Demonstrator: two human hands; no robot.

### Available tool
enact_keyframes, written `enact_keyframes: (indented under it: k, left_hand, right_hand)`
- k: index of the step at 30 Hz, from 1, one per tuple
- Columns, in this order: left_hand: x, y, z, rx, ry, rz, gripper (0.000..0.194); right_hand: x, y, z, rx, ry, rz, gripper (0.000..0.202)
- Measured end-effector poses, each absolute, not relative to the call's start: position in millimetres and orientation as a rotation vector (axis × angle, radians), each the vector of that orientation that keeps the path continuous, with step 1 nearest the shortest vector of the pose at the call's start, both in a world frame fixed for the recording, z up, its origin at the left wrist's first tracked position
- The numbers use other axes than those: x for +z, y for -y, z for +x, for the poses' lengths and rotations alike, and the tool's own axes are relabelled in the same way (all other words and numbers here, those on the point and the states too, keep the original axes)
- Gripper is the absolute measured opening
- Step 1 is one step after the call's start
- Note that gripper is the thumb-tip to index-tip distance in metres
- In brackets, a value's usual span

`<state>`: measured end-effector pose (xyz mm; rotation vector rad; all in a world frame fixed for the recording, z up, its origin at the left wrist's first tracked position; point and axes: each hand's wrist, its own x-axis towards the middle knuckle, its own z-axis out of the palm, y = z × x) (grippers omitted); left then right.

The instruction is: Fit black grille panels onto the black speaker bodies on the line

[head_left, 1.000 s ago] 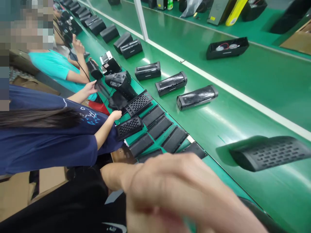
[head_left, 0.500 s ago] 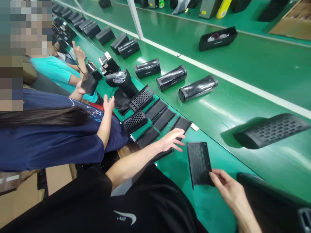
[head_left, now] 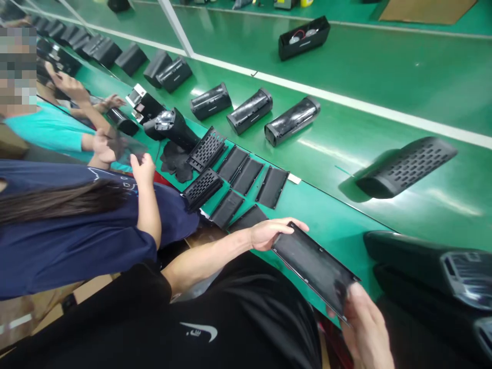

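Between my two hands a black rectangular panel (head_left: pixel 315 264) is held at a slant, its smooth face up and small tabs along its edges. My left hand (head_left: pixel 271 233) grips the upper left end, thumb on top. At the opposite lower right end, my right hand (head_left: pixel 363 318) is closed on the panel, slightly blurred. Several similar panels lie flat to the left of my left hand, among them a plain panel (head_left: pixel 272 187) and a slotted panel (head_left: pixel 207 148). Another slotted panel (head_left: pixel 203 188) rests nearer the co-worker.
Black speaker housings (head_left: pixel 292 120) stand in a row along the green conveyor (head_left: pixel 384 77). A slotted housing (head_left: pixel 407 166) sits at the right, and large dark housings (head_left: pixel 415 256) are close to my right hand. A co-worker in a navy shirt (head_left: pixel 77 220) handles a dark sheet at left.
My left hand, open before, has closed on the panel's end. The panel has turned, with its smooth face now showing. The view has shifted, and the co-worker's hands have moved.
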<state>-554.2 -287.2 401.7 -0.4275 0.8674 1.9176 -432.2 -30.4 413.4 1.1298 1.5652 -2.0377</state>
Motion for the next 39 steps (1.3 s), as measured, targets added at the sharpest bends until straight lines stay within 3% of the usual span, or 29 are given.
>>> enact_keyframes:
  k: [10,17,30,39]
  left_hand:
    - [407,278,-552,1.91,-0.955,-0.4,0.058]
    - [406,277,-545,1.958,-0.892,-0.492,0.044]
    - [393,278,-539,2.033,-0.802,-0.518,0.049]
    - [396,278,-538,2.109,-0.742,-0.362,0.058]
  right_hand:
    - [411,35,-425,-1.987,-1.503,1.217,0.053]
    - [416,39,-428,-2.036,-1.391,1.429,0.071]
    - [410,33,-439,-1.972,-1.623,1.378,0.058]
    - [397,27,-433,-2.029,-1.583,1.393,0.062]
